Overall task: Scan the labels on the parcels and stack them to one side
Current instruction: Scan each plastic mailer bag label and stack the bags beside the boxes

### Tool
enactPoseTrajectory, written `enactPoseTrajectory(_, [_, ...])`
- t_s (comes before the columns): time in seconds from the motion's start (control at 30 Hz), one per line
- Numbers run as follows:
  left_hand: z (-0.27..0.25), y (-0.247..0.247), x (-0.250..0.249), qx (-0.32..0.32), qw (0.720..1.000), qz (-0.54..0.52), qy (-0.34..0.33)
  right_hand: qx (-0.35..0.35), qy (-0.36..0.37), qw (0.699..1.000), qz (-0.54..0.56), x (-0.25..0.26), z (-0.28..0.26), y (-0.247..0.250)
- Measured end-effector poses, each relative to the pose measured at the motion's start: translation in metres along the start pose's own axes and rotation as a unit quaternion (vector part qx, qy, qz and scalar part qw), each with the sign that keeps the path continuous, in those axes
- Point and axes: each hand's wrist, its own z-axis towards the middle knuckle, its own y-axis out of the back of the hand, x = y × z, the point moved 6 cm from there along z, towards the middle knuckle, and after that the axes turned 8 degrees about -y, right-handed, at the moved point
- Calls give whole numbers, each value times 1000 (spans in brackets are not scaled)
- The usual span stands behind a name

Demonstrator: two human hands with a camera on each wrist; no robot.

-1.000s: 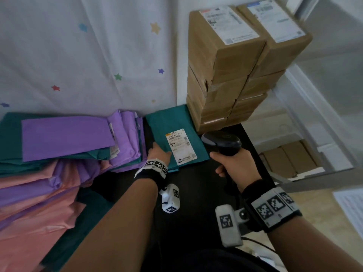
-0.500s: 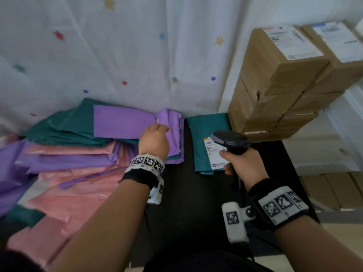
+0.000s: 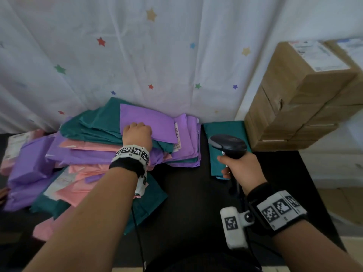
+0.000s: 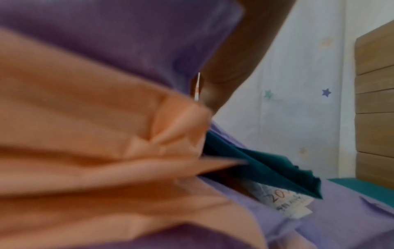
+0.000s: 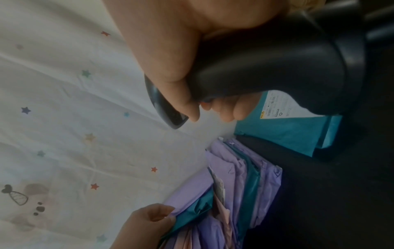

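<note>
The top purple parcel of the unscanned heap is gripped at its near edge by the left hand, whose fingers are curled over it. The scanner is held by the right hand, wrapped around the handle. A teal parcel, label upward, lies alone beside the cardboard boxes. For this step, only one parcel should be lifted; thin bags slide together easily. Its label seems to face down, so it should probably be turned over and kept flat under the scanner.
</note>
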Motion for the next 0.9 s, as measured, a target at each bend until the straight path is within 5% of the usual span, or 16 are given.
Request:
enactPoseTrajectory(0.23, [-5,45,-6,-178,979,-98,17,-6,7,1000,6,1,-8,11])
enactPoseTrajectory(0.4, [-23,94,-31,-306,910,-280,30,-19,33,998,42,6,-16,22])
enactPoseTrajectory(0.6, [-31,89,-61,-252,808,-524,98,-46,59,993,94,8,-17,49])
enactPoseTrajectory(0.8, [-37,68,-98,-168,816,-549,69,-78,88,988,99,8,-14,80])
enactPoseTrajectory(0.9, [-42,69,-119,-134,863,-487,3,-93,120,987,59,17,-21,91])
